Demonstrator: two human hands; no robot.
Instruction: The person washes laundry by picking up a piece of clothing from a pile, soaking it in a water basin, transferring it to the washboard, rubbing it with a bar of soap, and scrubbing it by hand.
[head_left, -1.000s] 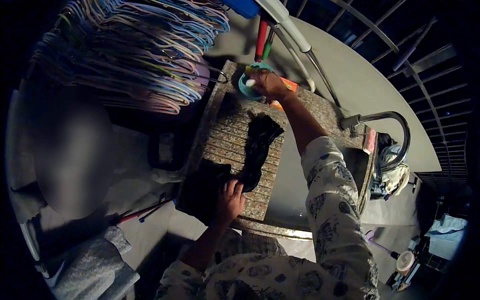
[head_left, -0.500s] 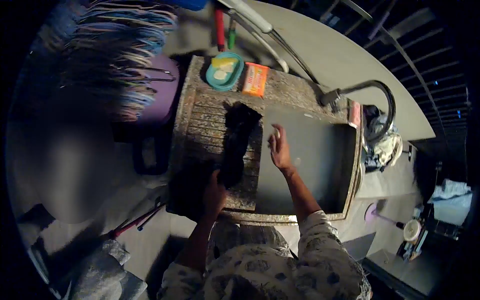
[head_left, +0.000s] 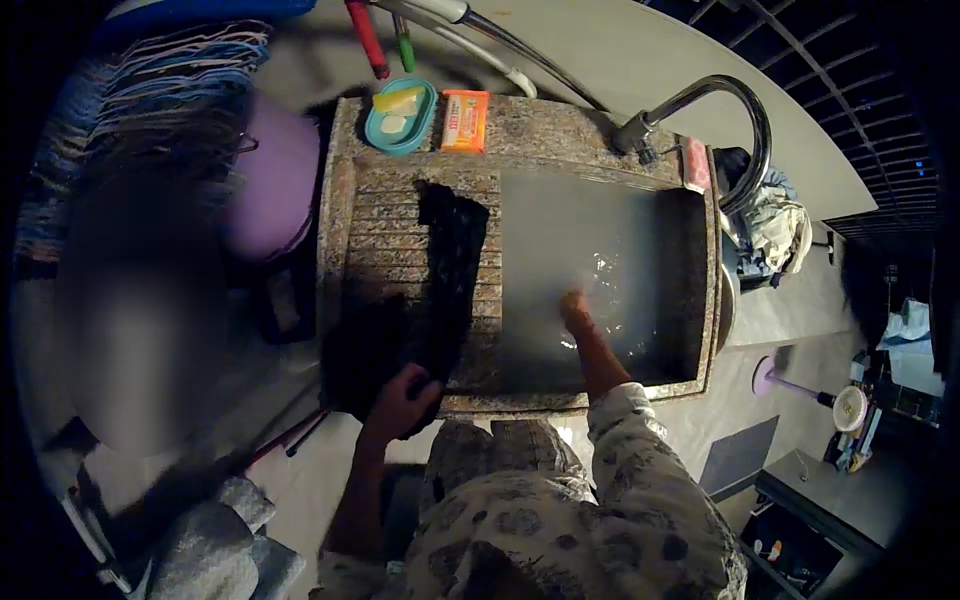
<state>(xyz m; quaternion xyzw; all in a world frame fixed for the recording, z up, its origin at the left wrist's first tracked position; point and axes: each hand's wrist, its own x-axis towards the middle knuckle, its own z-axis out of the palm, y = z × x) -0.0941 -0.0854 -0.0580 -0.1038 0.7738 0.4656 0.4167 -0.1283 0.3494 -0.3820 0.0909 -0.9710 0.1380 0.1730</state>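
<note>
A dark, wet garment (head_left: 455, 250) lies stretched along the ribbed washboard (head_left: 385, 235) of a speckled stone sink. My left hand (head_left: 405, 395) is at its near end, by the front edge, with fingers curled around the dark cloth. To the right is a basin of cloudy grey water (head_left: 560, 215). My right hand (head_left: 575, 303) is dipped into it to about the wrist, so its fingers are hidden. Ripples glint around that wrist.
On the back ledge are a turquoise soap dish (head_left: 400, 118) with soap pieces and an orange soap packet (head_left: 465, 122). A curved faucet (head_left: 740, 100) arches over the back right corner, near a pink bar (head_left: 695, 165). A purple tub (head_left: 270, 180) stands left.
My right hand has gone from above the water down into it, raising ripples. My left hand has shifted slightly toward me and left, staying at the garment's near end. The camera view has shifted.
</note>
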